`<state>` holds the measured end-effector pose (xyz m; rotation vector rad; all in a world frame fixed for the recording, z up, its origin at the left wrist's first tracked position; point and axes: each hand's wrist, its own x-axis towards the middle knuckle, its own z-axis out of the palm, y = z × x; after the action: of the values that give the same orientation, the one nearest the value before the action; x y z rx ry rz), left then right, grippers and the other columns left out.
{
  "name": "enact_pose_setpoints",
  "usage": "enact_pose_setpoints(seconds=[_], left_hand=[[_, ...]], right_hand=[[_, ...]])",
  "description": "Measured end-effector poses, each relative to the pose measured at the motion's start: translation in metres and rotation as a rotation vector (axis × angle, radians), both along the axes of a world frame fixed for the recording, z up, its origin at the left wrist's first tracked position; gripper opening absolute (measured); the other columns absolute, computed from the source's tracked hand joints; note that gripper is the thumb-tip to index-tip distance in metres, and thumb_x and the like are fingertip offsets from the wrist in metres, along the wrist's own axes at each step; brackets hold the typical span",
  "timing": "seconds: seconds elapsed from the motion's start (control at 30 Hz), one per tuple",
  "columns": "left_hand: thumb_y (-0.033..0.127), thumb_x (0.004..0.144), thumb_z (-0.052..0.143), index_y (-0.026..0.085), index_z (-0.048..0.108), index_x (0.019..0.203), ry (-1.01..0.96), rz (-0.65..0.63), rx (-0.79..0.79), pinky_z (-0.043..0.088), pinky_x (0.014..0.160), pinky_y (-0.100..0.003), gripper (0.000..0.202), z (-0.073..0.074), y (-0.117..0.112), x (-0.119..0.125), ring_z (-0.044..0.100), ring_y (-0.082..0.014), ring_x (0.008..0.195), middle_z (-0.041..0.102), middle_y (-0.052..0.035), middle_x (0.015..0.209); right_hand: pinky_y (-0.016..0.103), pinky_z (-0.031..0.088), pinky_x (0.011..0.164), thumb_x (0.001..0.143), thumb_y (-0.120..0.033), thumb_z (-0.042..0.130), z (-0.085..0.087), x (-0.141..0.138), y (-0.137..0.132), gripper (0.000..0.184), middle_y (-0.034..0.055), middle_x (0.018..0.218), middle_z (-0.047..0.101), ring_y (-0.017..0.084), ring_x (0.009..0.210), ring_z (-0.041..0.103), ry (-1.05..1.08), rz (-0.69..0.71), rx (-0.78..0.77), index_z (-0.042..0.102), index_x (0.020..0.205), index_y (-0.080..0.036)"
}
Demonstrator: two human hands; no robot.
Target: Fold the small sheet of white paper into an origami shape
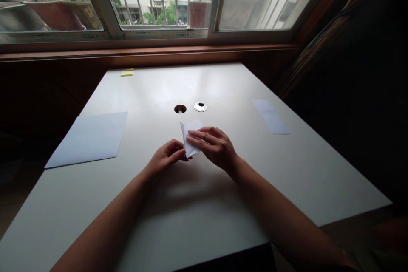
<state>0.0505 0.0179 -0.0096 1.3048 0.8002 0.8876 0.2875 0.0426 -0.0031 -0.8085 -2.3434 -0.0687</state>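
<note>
A small piece of folded white paper (195,126) is held up in front of me, over the middle of the white table. My left hand (170,153) pinches its lower left corner between thumb and curled fingers. My right hand (216,144) grips the paper from the right, its fingers lying across the front face. The right thumb is hidden behind the paper. One edge of the paper stands up in a point at the upper left.
A stack of white paper sheets (92,138) lies on the left of the table (191,229). On the right is a narrow paper strip (270,117). Beyond my hands are a cable hole (180,109) and its round cover (200,107). Yellow sticky notes (127,72) lie near the far edge.
</note>
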Motion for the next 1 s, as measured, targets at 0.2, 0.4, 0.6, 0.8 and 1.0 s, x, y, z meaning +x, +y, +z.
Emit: enact_pose_setpoints(seconds=[0.2, 0.4, 0.6, 0.8, 1.0], left_hand=[[0.04, 0.088, 0.067, 0.014, 0.063, 0.101, -0.051, 0.012, -0.07, 0.057, 0.088, -0.042, 0.029, -0.002, 0.0, 0.0, 0.071, -0.0249, 0.091, 0.07, -0.0082, 0.096], [0.039, 0.087, 0.068, 0.015, 0.065, 0.103, -0.1, 0.013, -0.097, 0.057, 0.091, -0.046, 0.029, -0.005, 0.001, 0.001, 0.071, -0.0254, 0.093, 0.068, -0.0081, 0.1], [0.038, 0.087, 0.068, 0.014, 0.064, 0.103, -0.087, 0.051, -0.106, 0.058, 0.09, -0.044, 0.029, -0.003, 0.001, 0.003, 0.07, -0.0241, 0.093, 0.068, -0.0078, 0.101], [0.039, 0.087, 0.068, 0.014, 0.063, 0.103, -0.004, 0.067, -0.083, 0.058, 0.079, -0.034, 0.03, -0.001, 0.003, 0.004, 0.07, -0.0196, 0.084, 0.069, -0.007, 0.094], [0.041, 0.086, 0.068, 0.015, 0.064, 0.102, 0.088, 0.091, -0.023, 0.055, 0.075, -0.029, 0.031, 0.0, 0.003, 0.003, 0.067, -0.0157, 0.076, 0.07, -0.0057, 0.093]], right_hand=[[0.044, 0.052, 0.092, 0.097, -0.016, 0.05, -0.001, -0.004, -0.001, 0.043, -0.0007, 0.136, 0.062, 0.024, 0.109, 0.059, 0.005, -0.006, -0.028, 0.057, 0.136, -0.033], [0.045, 0.052, 0.094, 0.097, -0.017, 0.051, -0.002, -0.003, 0.0, 0.046, 0.0005, 0.135, 0.062, 0.024, 0.11, 0.058, 0.024, 0.007, -0.072, 0.054, 0.139, -0.033], [0.047, 0.05, 0.096, 0.095, -0.019, 0.054, -0.001, -0.007, 0.0, 0.044, 0.0018, 0.138, 0.06, 0.026, 0.116, 0.055, -0.022, 0.03, -0.095, 0.056, 0.137, -0.031], [0.05, 0.046, 0.099, 0.091, -0.034, 0.062, 0.001, -0.011, -0.003, 0.051, 0.0059, 0.141, 0.057, 0.03, 0.123, 0.051, -0.013, 0.034, -0.131, 0.051, 0.141, -0.028], [0.053, 0.046, 0.102, 0.087, -0.043, 0.066, -0.002, -0.016, -0.003, 0.063, 0.0112, 0.14, 0.057, 0.032, 0.126, 0.05, 0.05, 0.042, -0.145, 0.048, 0.143, -0.024]])
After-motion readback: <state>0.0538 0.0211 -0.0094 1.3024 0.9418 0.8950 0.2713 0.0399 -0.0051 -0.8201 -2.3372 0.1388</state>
